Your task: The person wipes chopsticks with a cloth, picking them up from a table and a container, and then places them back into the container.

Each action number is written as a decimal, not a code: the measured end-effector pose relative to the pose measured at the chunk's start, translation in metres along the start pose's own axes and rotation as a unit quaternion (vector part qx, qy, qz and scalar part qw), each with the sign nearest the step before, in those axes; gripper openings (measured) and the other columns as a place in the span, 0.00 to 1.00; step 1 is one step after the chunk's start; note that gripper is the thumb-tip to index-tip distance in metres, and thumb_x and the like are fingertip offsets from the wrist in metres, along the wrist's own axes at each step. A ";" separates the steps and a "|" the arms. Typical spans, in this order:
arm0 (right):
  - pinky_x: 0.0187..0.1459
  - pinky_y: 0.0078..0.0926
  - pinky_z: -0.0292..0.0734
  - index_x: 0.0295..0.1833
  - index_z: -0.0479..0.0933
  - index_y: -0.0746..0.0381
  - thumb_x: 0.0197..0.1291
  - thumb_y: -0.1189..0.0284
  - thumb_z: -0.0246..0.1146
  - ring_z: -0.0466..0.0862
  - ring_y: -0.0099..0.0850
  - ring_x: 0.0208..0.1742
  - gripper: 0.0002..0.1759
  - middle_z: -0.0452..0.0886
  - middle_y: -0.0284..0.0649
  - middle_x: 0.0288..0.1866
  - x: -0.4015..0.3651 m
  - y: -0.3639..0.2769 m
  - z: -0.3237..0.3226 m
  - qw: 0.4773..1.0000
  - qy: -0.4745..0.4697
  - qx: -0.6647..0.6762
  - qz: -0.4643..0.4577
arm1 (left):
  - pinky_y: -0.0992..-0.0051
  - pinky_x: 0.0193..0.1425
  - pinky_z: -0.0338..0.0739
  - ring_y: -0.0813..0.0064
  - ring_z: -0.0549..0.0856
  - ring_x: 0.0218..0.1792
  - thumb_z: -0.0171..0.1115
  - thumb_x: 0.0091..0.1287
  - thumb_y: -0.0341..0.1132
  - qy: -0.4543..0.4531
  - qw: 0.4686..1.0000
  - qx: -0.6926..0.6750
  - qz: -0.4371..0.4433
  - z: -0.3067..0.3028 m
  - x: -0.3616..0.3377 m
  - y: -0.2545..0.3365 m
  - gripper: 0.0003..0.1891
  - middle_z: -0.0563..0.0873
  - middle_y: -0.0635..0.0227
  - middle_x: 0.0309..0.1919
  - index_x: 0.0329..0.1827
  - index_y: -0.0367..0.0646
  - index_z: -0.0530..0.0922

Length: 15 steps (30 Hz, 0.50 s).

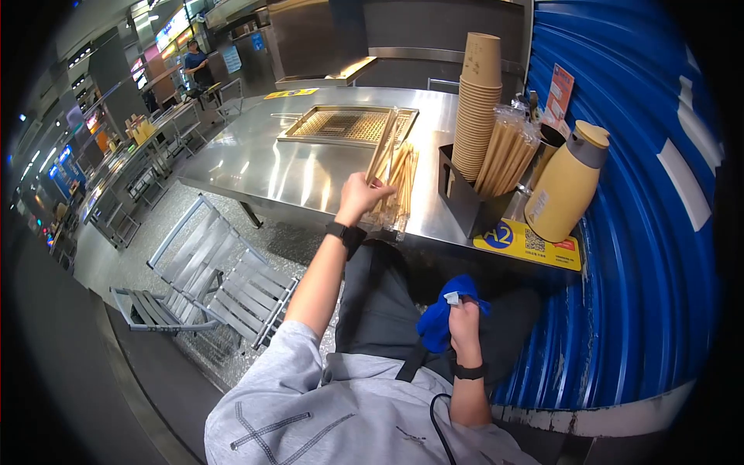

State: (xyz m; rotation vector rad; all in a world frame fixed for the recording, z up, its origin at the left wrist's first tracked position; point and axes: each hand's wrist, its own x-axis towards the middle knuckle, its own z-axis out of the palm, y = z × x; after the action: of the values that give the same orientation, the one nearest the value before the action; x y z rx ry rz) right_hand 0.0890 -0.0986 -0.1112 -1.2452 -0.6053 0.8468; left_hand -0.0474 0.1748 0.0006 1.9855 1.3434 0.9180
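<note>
The left hand [361, 195] pinches a few chopsticks [380, 149] above the loose pile [405, 180] by the worktop's [232, 159] near edge, the right hand [464, 329] grips a blue cloth [434, 325] below, and one bunch [504, 151] stands in the caddy [459, 199] near the right corner, the pile outside it.

Single head view: worn on person's head, facing forward and steeply down. Wide, curved lens, dark rounded borders. Grey shirt [294, 411] nearest, along bottom; table [256, 167] seen from near edge to far edge; blue corrugated wall [643, 225] closes right side.
</note>
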 end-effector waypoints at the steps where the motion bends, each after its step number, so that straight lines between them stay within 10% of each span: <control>1: 0.36 0.18 0.67 0.39 0.77 0.64 0.69 0.74 0.52 0.71 0.16 0.34 0.09 0.76 0.28 0.33 0.001 0.003 -0.001 1.000 -0.003 0.001 0.008 | 0.67 0.36 0.79 0.64 0.86 0.27 0.78 0.42 0.50 0.009 1.000 0.018 0.011 0.002 0.013 -0.005 0.22 0.86 0.60 0.23 0.25 0.40 0.81; 9: 0.37 0.18 0.67 0.39 0.78 0.63 0.69 0.71 0.53 0.71 0.15 0.34 0.10 0.76 0.27 0.33 -0.001 0.004 -0.005 1.000 0.005 -0.010 0.022 | 0.66 0.39 0.76 0.63 0.85 0.32 0.64 0.60 0.55 0.066 0.989 0.132 0.015 0.014 0.044 -0.011 0.25 0.85 0.54 0.27 0.32 0.35 0.80; 12: 0.39 0.18 0.68 0.39 0.78 0.63 0.69 0.71 0.53 0.73 0.17 0.37 0.10 0.77 0.30 0.35 0.002 0.009 -0.008 0.999 0.018 0.037 0.018 | 0.67 0.36 0.75 0.67 0.81 0.27 0.58 0.68 0.48 0.108 0.991 -0.034 0.075 0.019 0.034 -0.014 0.21 0.82 0.59 0.24 0.35 0.34 0.79; 15: 0.44 0.20 0.72 0.44 0.77 0.64 0.68 0.73 0.54 0.76 0.21 0.43 0.08 0.78 0.34 0.42 0.009 0.027 -0.019 0.993 0.044 0.104 0.019 | 0.86 0.24 0.61 0.90 0.68 0.20 0.51 0.74 0.44 -0.097 0.960 -0.256 0.062 0.006 -0.026 0.016 0.18 0.80 0.77 0.25 0.52 0.39 0.78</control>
State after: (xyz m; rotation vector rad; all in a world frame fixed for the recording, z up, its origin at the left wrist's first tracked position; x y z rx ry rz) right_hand 0.1034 -0.0998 -0.1422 -1.1014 -0.4117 0.8593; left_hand -0.0405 0.1445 0.0038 1.7093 0.7794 0.9797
